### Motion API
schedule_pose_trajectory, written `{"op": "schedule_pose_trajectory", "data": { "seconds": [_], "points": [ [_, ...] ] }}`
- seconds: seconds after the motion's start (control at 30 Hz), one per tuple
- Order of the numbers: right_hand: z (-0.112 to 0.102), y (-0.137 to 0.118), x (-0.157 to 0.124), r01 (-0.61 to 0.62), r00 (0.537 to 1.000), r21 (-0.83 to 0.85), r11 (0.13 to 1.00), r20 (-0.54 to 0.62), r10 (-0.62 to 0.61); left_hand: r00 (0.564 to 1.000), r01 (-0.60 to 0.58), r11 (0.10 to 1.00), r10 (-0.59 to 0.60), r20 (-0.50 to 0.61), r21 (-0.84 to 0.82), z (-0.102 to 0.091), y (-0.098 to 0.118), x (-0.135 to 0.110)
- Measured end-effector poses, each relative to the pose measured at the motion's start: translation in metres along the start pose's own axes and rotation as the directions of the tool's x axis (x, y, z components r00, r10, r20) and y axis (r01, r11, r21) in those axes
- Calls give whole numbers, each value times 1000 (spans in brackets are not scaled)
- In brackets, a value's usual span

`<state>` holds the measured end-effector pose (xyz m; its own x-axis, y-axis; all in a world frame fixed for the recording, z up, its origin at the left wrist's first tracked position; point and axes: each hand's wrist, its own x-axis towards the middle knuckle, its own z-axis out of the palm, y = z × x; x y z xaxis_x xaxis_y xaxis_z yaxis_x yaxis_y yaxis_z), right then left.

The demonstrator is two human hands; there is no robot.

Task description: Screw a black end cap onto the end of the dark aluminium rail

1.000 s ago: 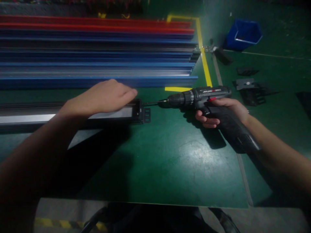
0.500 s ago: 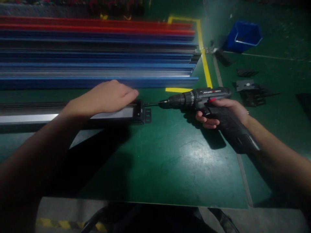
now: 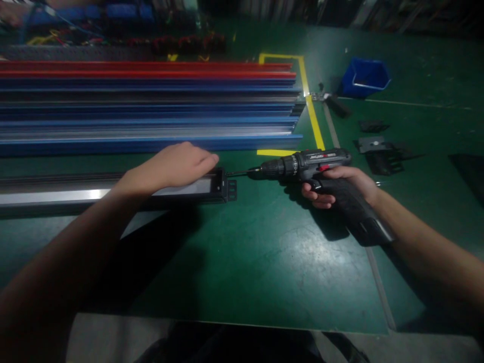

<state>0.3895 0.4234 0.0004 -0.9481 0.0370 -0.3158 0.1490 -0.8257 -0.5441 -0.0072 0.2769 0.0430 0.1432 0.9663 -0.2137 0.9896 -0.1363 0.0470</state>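
My right hand [image 3: 342, 184] is wrapped round the grip of a black cordless drill [image 3: 298, 165], which points left. Its long thin bit [image 3: 242, 172] reaches the right end of a long black housing [image 3: 189, 199] with a silvery strip along its top. Over that housing, close to its end, lies my left hand [image 3: 174, 166]; its thumb points right and its other fingers go down the far side, out of sight. A small slotted black bracket [image 3: 232, 190] sticks out from the housing's end cap. The exact contact of the bit tip is too small to make out.
Behind the housing lie several long blue and red profiles [image 3: 151, 138] on the green tabletop [image 3: 264, 262]. Yellow tape [image 3: 314, 121] marks their right end. A blue bin [image 3: 365, 78] stands at the back right, with black brackets [image 3: 378, 146] in front of it. Wires [image 3: 71, 30] are at the far left.
The view has tilted up a little, so most of the table sits lower in the picture and more background shows. Both hands, drill and housing keep nearly the same places relative to one another.
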Motion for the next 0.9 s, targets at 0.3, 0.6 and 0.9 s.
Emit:
{"op": "schedule_pose_trajectory", "data": {
  "seconds": [0.3, 0.6, 0.9],
  "points": [
    [2, 2, 1, 19, 1000, -10, 1000, 23, -19, 1000, -18, 1000, 18, 11, -2, -3, 2, -1],
    [8, 4, 1, 56, 998, -63, 996, 45, -53, 999, -3, 1000, 4, 35, -15, -4, 3, 0],
    [12, 3, 0, 29, 999, -110, 994, -31, -32, 998, -23, 1000, 23, 51, 0, -4, 3, -1]
  ]
}}
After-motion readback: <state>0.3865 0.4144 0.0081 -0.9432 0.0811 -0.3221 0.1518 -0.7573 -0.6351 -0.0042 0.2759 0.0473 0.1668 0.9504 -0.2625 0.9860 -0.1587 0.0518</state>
